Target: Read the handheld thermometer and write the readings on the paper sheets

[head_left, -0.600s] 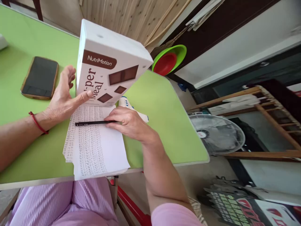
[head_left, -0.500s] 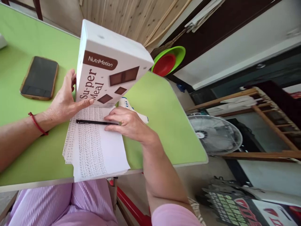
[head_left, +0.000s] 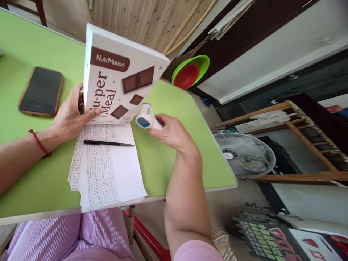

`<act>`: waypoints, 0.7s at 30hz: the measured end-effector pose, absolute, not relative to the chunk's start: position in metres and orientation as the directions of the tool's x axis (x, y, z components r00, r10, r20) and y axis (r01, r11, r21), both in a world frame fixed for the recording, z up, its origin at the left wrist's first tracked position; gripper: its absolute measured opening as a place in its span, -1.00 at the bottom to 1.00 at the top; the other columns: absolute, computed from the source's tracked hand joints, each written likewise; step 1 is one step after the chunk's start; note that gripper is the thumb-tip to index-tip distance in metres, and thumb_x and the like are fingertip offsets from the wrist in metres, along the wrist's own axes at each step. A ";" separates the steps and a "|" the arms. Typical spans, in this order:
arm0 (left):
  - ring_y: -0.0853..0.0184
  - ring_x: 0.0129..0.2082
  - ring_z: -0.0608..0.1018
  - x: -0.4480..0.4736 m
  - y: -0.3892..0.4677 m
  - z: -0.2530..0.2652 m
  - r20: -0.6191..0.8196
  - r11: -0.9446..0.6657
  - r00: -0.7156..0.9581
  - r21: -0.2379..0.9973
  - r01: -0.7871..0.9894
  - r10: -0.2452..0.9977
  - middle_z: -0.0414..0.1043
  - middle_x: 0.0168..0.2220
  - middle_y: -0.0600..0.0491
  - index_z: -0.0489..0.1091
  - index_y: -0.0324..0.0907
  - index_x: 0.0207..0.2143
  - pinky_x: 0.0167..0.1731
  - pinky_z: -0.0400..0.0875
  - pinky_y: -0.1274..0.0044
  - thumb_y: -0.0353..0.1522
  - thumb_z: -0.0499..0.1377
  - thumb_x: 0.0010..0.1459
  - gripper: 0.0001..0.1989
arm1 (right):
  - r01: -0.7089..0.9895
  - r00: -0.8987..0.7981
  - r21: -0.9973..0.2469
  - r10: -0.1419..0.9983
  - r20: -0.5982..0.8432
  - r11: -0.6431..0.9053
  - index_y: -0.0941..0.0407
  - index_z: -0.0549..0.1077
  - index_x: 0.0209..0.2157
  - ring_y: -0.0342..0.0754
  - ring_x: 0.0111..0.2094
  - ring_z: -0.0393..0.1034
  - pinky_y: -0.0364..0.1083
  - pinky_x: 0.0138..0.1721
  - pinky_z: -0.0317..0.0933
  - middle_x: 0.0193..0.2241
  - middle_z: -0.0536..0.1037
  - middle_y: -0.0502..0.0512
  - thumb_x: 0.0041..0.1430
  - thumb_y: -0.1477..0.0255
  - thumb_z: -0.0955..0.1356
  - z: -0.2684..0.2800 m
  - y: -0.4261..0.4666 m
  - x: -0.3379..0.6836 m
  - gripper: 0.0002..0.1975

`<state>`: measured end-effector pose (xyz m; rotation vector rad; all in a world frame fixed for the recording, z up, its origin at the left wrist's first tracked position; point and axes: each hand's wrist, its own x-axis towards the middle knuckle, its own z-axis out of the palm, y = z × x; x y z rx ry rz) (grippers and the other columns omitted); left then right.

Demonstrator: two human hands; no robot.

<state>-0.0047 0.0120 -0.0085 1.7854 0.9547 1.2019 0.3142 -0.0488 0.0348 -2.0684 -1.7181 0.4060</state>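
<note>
My left hand (head_left: 72, 112) grips the lower left edge of a white NutriMotion box (head_left: 108, 85), its thumb across the printed front. The box stands on edge, leaning slightly, over the top of a stack of handwritten papers (head_left: 127, 177). Across the top sheet lies a black pen (head_left: 106, 143), touched by neither hand. To the right of the box, my right hand (head_left: 174, 132) has its fingers closed around the handle of a white infrared thermometer (head_left: 145, 115) with a blue screen. Part of the handle is hidden by the fingers.
A phone (head_left: 41, 91) in a brown case lies left of the box on the green table (head_left: 185, 156). Beyond the table's right edge stand a fan (head_left: 244, 154) and a wooden frame (head_left: 312, 145). A green basin (head_left: 202, 65) and a red basin (head_left: 186, 76) sit past the far edge.
My right hand has let go of the pen, moved right and taken hold of the thermometer, which is now turned and raised. My left hand still holds the box, now tilted slightly differently.
</note>
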 end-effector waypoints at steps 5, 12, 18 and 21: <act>-0.06 0.02 0.66 -0.004 0.010 -0.004 0.395 -0.448 0.267 0.876 0.178 0.879 0.60 -0.01 -0.08 0.44 -0.10 0.11 -0.05 0.63 0.25 0.36 0.29 0.20 -0.19 | 0.468 0.230 -0.865 0.920 0.317 0.181 0.03 0.49 -0.25 0.04 -0.36 0.44 0.08 -0.27 0.43 -0.43 0.47 0.05 -0.04 0.14 0.40 0.047 -0.065 0.282 -0.66; 0.04 -0.19 0.62 -0.007 0.013 -0.006 0.353 -0.418 0.228 0.817 0.397 0.908 0.55 -0.17 -0.05 0.50 -0.11 0.03 -0.11 0.54 0.25 0.34 0.15 0.32 -0.27 | 0.029 -0.033 -0.996 0.996 -0.082 -0.081 0.06 0.54 -0.32 -0.10 -0.55 0.25 -0.01 -0.50 0.26 -0.55 0.42 -0.04 -0.14 0.18 0.46 0.033 -0.081 0.216 -0.67; -0.04 -0.06 0.63 -0.008 0.014 -0.005 0.335 -0.404 0.237 0.838 0.367 0.912 0.56 -0.14 -0.03 0.53 -0.11 0.01 -0.01 0.55 0.24 0.32 0.20 0.31 -0.29 | 0.116 0.020 -0.988 0.995 -0.098 -0.099 0.05 0.53 -0.33 -0.09 -0.44 0.30 -0.01 -0.39 0.26 -0.47 0.46 -0.03 -0.06 0.11 0.49 0.017 -0.077 0.214 -0.66; -0.04 0.00 0.63 -0.009 0.013 -0.006 0.345 -0.425 0.272 0.841 0.336 0.898 0.58 -0.09 -0.04 0.52 -0.11 0.04 0.04 0.57 0.24 0.27 0.33 0.24 -0.31 | 0.136 0.005 -0.986 0.995 -0.096 -0.096 0.04 0.48 -0.38 -0.07 -0.41 0.31 0.00 -0.31 0.29 -0.48 0.42 -0.05 -0.05 0.10 0.52 0.016 -0.076 0.214 -0.66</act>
